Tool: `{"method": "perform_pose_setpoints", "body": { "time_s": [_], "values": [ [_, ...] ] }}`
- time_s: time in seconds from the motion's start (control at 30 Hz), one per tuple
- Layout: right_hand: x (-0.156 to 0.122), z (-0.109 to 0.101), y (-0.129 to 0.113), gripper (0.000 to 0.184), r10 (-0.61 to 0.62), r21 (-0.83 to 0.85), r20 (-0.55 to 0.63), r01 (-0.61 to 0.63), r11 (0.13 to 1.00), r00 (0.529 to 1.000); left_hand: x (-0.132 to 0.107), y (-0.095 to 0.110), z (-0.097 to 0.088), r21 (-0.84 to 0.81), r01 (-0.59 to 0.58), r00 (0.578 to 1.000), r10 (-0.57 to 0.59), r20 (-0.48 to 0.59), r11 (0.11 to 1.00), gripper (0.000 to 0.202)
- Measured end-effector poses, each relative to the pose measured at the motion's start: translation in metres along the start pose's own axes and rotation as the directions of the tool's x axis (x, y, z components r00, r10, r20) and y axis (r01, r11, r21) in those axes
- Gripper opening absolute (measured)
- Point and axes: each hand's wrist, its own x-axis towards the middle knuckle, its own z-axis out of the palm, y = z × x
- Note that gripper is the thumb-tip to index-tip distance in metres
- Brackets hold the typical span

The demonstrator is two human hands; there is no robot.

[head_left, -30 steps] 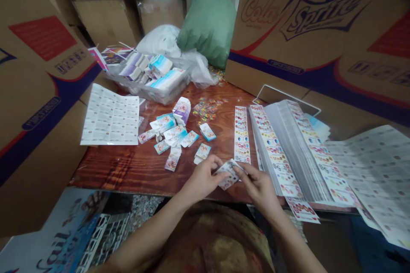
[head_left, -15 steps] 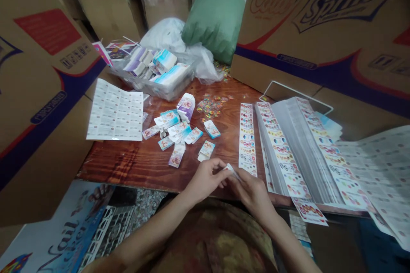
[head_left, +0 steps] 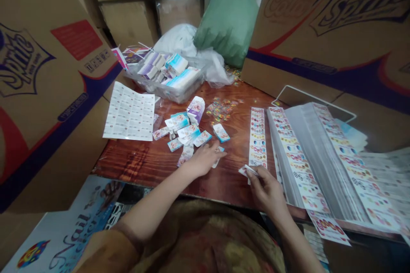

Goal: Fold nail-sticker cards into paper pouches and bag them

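Note:
My left hand (head_left: 204,158) reaches onto the wooden table (head_left: 150,163), its fingers closing over a small flat box (head_left: 218,160) at the near edge of a scatter of small flattened boxes (head_left: 185,130). My right hand (head_left: 265,187) pinches a folded sticker sheet (head_left: 247,170) just above the table, beside a long strip of nail stickers (head_left: 257,137). The two hands are apart.
Stacks of sticker strips (head_left: 307,158) fan out at the right over a white wire rack (head_left: 312,96). A printed sheet (head_left: 130,112) lies at the left. A clear tub of boxes (head_left: 169,77), plastic bags and a green bag (head_left: 229,21) stand behind. Big cardboard cartons (head_left: 41,85) wall both sides.
The hands, which were together folding the sticker sheet, have parted. My left hand moved up-left onto a small box; my right hand keeps the folded sheet. The camera shifted leftward.

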Motion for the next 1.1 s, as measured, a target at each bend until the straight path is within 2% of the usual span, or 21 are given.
{"method": "perform_pose_setpoints", "body": {
  "time_s": [0.13, 0.23, 0.3, 0.37, 0.5, 0.57, 0.63, 0.73, 0.87, 1.0, 1.1],
  "values": [
    [0.001, 0.002, 0.005, 0.033, 0.13, 0.113, -0.026, -0.126, 0.986, 0.991, 0.003, -0.001, -0.008, 0.062, -0.009, 0.995, 0.003, 0.103, 0.998, 0.052],
    [0.003, 0.004, 0.005, 0.034, 0.189, 0.189, -0.041, -0.179, 0.966, 0.981, 0.002, -0.001, -0.011, 0.041, -0.038, 0.997, 0.036, 0.064, 0.998, 0.038],
    [0.006, 0.006, 0.002, 0.034, 0.176, 0.21, -0.078, -0.156, 0.965, 0.981, 0.002, 0.001, -0.009, -0.045, -0.017, 1.0, 0.017, -0.001, 0.999, 0.029],
    [0.011, 0.008, -0.004, 0.033, 0.14, 0.184, -0.132, -0.114, 0.976, 0.981, 0.001, 0.005, -0.004, -0.195, 0.057, 0.996, -0.068, -0.05, 0.979, 0.029],
    [0.02, 0.006, -0.014, 0.028, 0.066, 0.066, -0.171, -0.056, 0.996, 0.983, -0.008, 0.017, 0.008, -0.43, 0.179, 0.969, -0.234, -0.078, 0.885, 0.025],
    [0.024, 0.003, -0.017, 0.027, 0.03, 0.03, -0.123, -0.027, 0.999, 0.992, -0.014, 0.024, 0.013, -0.46, 0.211, 0.958, -0.276, -0.077, 0.863, 0.024],
    [0.028, 0.0, -0.019, 0.027, -0.02, 0.018, -0.009, 0.02, 1.0, 1.0, -0.02, 0.03, 0.018, -0.462, 0.25, 0.944, -0.321, -0.079, 0.851, 0.026],
    [0.035, -0.003, -0.022, 0.027, -0.086, -0.038, 0.159, 0.093, 0.995, 0.984, -0.026, 0.038, 0.027, -0.474, 0.292, 0.925, -0.371, -0.08, 0.831, 0.028],
    [0.042, 0.003, -0.029, 0.023, -0.113, -0.109, 0.213, 0.138, 0.984, 0.97, -0.03, 0.047, 0.037, -0.515, 0.351, 0.899, -0.435, -0.048, 0.782, 0.034],
    [0.041, 0.02, -0.042, 0.018, -0.146, -0.071, 0.23, 0.166, 0.984, 0.962, -0.032, 0.048, 0.036, -0.644, 0.289, 0.883, -0.457, -0.107, 0.708, 0.034],
    [0.044, 0.026, -0.052, 0.023, -0.22, -0.009, 0.396, 0.243, 0.97, 0.891, -0.035, 0.041, 0.035, -0.805, 0.199, 0.875, -0.471, -0.111, 0.559, 0.023]
  ]
}}
